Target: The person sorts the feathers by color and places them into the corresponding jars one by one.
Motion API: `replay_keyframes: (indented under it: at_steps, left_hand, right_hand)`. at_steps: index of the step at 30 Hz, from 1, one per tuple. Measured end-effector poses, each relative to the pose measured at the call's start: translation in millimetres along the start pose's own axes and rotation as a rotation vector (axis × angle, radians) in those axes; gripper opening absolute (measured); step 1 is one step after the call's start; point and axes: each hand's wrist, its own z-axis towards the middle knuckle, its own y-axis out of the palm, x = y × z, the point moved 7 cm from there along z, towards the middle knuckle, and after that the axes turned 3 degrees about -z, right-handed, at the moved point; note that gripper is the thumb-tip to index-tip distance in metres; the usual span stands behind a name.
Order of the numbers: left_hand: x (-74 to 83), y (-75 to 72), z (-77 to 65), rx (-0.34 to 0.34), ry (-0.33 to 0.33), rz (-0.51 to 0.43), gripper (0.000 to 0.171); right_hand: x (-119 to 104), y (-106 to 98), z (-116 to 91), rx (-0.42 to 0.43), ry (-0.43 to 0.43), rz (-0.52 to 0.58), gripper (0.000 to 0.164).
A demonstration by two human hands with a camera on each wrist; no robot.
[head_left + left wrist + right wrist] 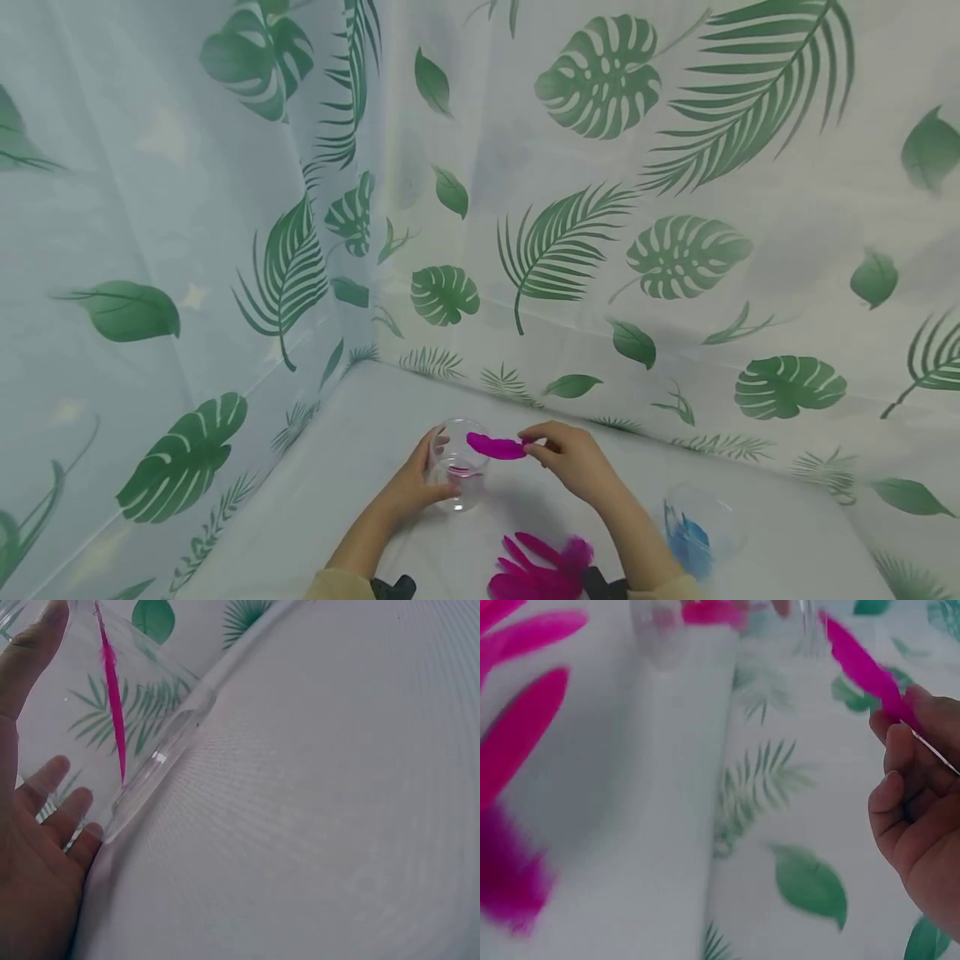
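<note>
My left hand (414,483) grips a clear plastic cup (459,500) by its side, thumb and fingers around the wall. Inside the cup lies a magenta feather (112,697), thin and edge-on in the left wrist view. Between thumb and fingertips, my right hand (573,458) pinches another magenta feather (495,447) by its quill end. Its tip reaches over the cup's right rim side in the head view. The right wrist view shows the pinched feather (862,664) pointing up and left from the right hand (922,787).
A pile of magenta feathers (536,571) lies on the white table (292,517) between the forearms. To the right stands a second clear cup (720,525) with blue feathers (688,542) in it. Leaf-printed curtains (480,250) rise behind and at the left.
</note>
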Motion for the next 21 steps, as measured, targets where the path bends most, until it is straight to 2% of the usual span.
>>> replay_keyframes:
  at_steps: [3,6,9,12,14,16,21]
  left_hand:
    - [-1.2,-4.9,-2.0,0.024,0.007,0.018,0.105]
    - [-0.5,-10.5,-2.1,0.046,0.011,0.022,0.105]
    - [0.6,-12.2,0.0,0.046,0.015,0.016,0.105]
    - [-0.6,-10.1,1.7,0.033,0.002,0.0,0.105]
    - [-2.1,-8.2,2.2,0.027,-0.001,-0.014,0.105]
    - [-4.4,-6.1,2.3,0.024,-0.013,-0.02,0.106]
    - [-4.9,0.6,1.1,-0.006,0.007,-0.011,0.104]
  right_hand:
    - [27.8,-7.4,-16.8,0.001,0.107,0.085,0.014]
    - [43.4,-4.6,-20.3,-0.003,0.187,0.179,0.009]
    - [39.8,-2.8,-10.6,0.048,0.216,0.249,0.011]
    - [22.0,-4.3,7.2,0.144,0.215,0.256,0.01]
    - [5.6,-2.1,20.7,0.196,0.179,0.214,0.01]
    - [-11.9,5.5,33.3,0.215,0.107,0.114,0.01]
    - [-46.0,41.2,48.8,0.149,-0.132,-0.183,0.01]
